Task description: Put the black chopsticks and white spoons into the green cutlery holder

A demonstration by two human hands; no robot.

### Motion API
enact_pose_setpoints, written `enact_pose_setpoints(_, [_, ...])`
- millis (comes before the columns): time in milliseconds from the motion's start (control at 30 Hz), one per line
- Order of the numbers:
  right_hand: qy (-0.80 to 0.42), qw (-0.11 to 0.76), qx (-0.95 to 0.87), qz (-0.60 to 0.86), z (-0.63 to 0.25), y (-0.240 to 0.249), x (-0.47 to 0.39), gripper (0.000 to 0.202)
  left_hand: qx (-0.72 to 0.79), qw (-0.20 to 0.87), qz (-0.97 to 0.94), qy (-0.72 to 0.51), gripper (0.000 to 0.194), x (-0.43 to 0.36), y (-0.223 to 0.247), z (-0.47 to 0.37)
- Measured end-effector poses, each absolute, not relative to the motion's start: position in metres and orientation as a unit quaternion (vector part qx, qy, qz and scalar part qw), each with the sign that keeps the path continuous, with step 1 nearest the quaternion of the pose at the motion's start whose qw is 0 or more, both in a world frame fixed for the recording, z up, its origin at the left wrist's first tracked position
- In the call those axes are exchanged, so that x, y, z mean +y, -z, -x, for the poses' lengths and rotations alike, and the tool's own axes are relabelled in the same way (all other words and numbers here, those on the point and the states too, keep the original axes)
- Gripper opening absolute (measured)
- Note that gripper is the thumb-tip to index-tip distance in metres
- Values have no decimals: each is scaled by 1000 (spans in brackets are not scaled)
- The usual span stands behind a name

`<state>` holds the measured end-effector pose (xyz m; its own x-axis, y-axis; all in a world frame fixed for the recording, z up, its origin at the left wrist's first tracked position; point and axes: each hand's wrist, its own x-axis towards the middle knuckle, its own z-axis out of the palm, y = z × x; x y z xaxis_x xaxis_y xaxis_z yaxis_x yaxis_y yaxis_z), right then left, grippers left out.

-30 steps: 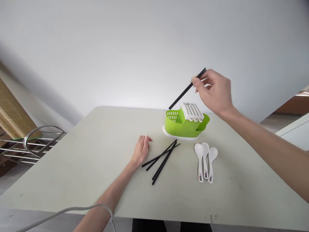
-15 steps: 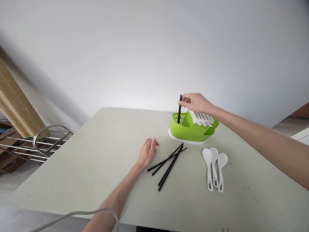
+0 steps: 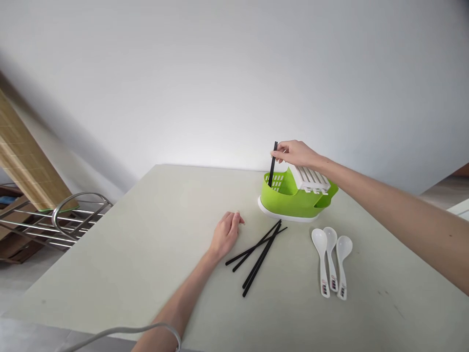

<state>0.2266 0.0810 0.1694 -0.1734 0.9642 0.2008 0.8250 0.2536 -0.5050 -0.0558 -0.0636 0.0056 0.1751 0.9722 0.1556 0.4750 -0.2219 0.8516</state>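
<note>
Pinched in my right hand is a pair of black chopsticks, nearly upright, their lower ends inside the left compartment of a green utensil holder. The holder has a white base and a white slatted insert toward its right. My left hand rests on the table with its fingers curled in; whether anything is under them is hidden. Just right of that hand, several loose black chopsticks lie crossed over one another. Three white spoons lie side by side in front of the holder's right end.
The pale table stands against a white wall. A grey cable crosses my left forearm at the bottom. To the left are a metal rack and a leaning tan panel.
The view has shifted slightly, so everything on the table appears a little lower and further right. My right hand still grips the chopsticks in the holder; my left hand stays on the table.
</note>
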Motion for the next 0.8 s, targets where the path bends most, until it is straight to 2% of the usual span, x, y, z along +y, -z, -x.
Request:
enact_pose_setpoints(400, [-167,209,-759,594,-225,-172,86,24,522,340,-690,-370,58,-59,-7,61])
enact_pose_setpoints(467, [-150,235,-746,604,-227,-174,82,29,523,346,-686,-368,58,-58,-7,61])
enact_pose_setpoints(567, [-102,338,-711,608,-226,-177,61,37,526,351,-686,-360,55,-59,-8,62])
enact_pose_setpoints(667, [-76,417,-714,557,-220,-182,19,29,524,346,-700,-341,45,-61,-11,64])
enact_pose_setpoints(733, [-56,422,-752,503,-216,-183,-20,23,513,339,-718,-325,37,-65,-12,64])
enact_pose_setpoints(800, [-40,380,-814,438,-214,-180,-62,18,494,328,-743,-310,31,-69,-12,63])
